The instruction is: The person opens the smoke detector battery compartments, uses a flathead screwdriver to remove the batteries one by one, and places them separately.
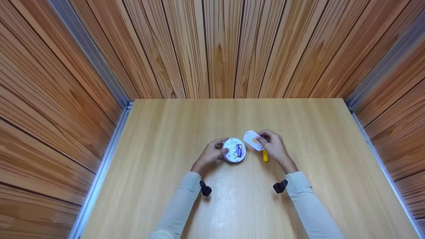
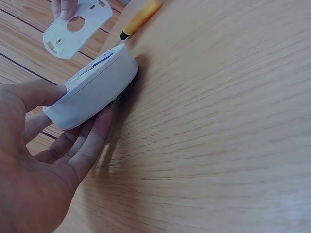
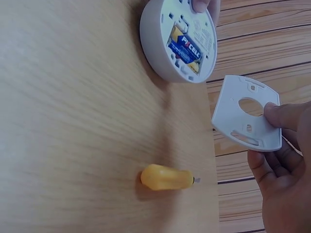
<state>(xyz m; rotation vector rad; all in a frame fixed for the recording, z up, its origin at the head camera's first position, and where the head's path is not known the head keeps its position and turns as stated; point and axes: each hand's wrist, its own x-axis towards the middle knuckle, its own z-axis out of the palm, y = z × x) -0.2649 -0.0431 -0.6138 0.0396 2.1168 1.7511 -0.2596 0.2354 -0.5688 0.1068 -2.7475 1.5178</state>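
My left hand [image 1: 212, 152] grips a round white battery-powered device [image 1: 231, 156], thumb on its face and fingers underneath. It looks like a smoke detector body; blue batteries [image 3: 185, 48] sit in its uncovered compartment, which faces up. Between thumb and fingers, my right hand [image 1: 273, 144] pinches a flat white mounting plate [image 3: 232, 109] with rounded ends and a large round hole. The plate is held just right of the device, apart from it. Beneath the right hand lies a screwdriver with a yellow handle [image 3: 167, 178]; in the head view that hand hides its tip.
A wooden table [image 1: 159, 132] carries these things. Wood-plank walls [image 1: 222, 49] rise behind it and at both sides, with a grey metal rail [image 1: 99, 176] along the left table edge. Each wrist wears a small black camera [image 1: 205, 189].
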